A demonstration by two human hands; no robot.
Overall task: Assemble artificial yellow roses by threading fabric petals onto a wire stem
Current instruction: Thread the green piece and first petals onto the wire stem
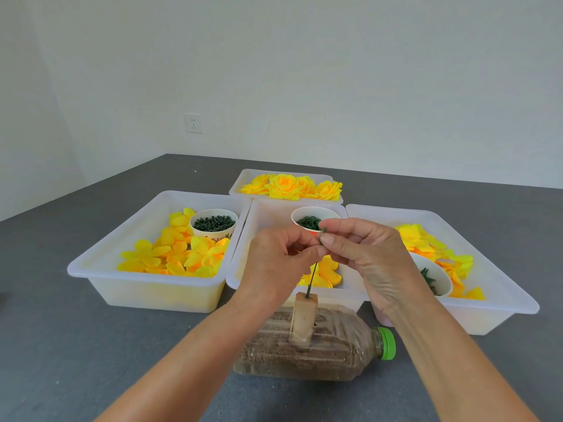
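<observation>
Green stem: a thin wire stem [313, 274] stands upright in a tan block [304, 318] set in a plastic bottle [307, 354] lying on its side, green cap to the right.
Left hand: the left hand [275, 263] has fingers curled, thumb and fingertips pinching the stem's upper part.
Right hand: the right hand [364, 254] pinches a small green piece [324, 230] at the stem's top.
Trays: four white trays; the left tray [91, 263], middle tray [237, 269] and right tray [502, 300] hold loose yellow petals [170, 254]; the far tray [240, 181] holds finished yellow roses [286, 185].
Cups: three, one in each petal tray, with dark green parts inside.
Surface: grey tabletop [76, 345].
Room: white walls, one wall socket [193, 123].
</observation>
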